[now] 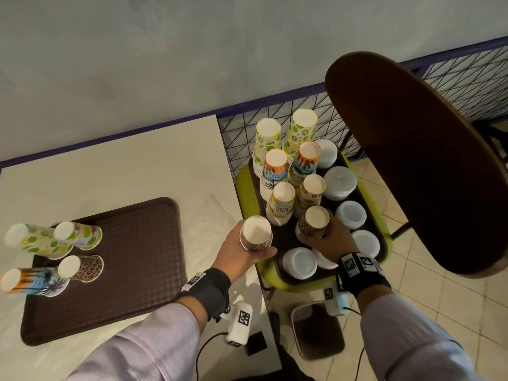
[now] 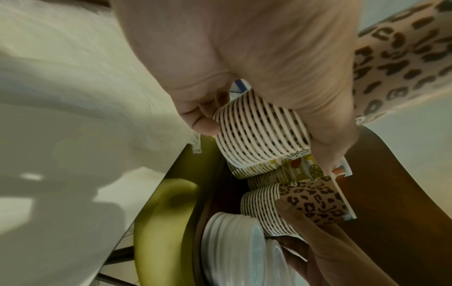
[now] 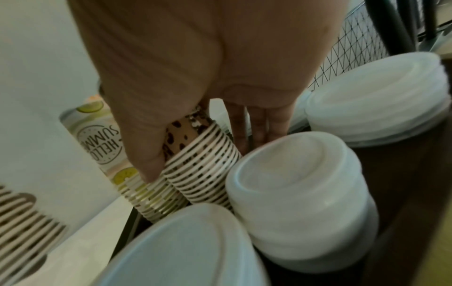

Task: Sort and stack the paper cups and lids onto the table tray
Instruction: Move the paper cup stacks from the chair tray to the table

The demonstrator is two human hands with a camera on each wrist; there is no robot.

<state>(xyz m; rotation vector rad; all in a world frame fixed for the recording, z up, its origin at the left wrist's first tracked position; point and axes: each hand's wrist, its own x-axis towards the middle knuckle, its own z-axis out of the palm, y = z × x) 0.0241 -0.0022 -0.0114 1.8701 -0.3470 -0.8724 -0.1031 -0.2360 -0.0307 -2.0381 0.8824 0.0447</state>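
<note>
The left hand (image 1: 242,254) was wrapped around a nested stack of upside-down leopard-print paper cups (image 1: 256,234), lifted just past the white table's (image 1: 137,166) right edge. The right hand (image 1: 328,237) gripped a second leopard-print cup stack (image 1: 313,222), standing at six o'clock among the cup rows on the dark brown tray (image 1: 288,240) resting on the lime-green chair seat (image 1: 243,185). White plastic lid piles (image 1: 299,262) ringed that hand from three to six o'clock. Over at nine o'clock, the brown textured table tray (image 1: 132,257) carried four upturned cup stacks: lime-pattern (image 1: 38,240), fruit-pattern (image 1: 79,235), palm-sunset (image 1: 33,280) and leopard-print (image 1: 82,268).
</note>
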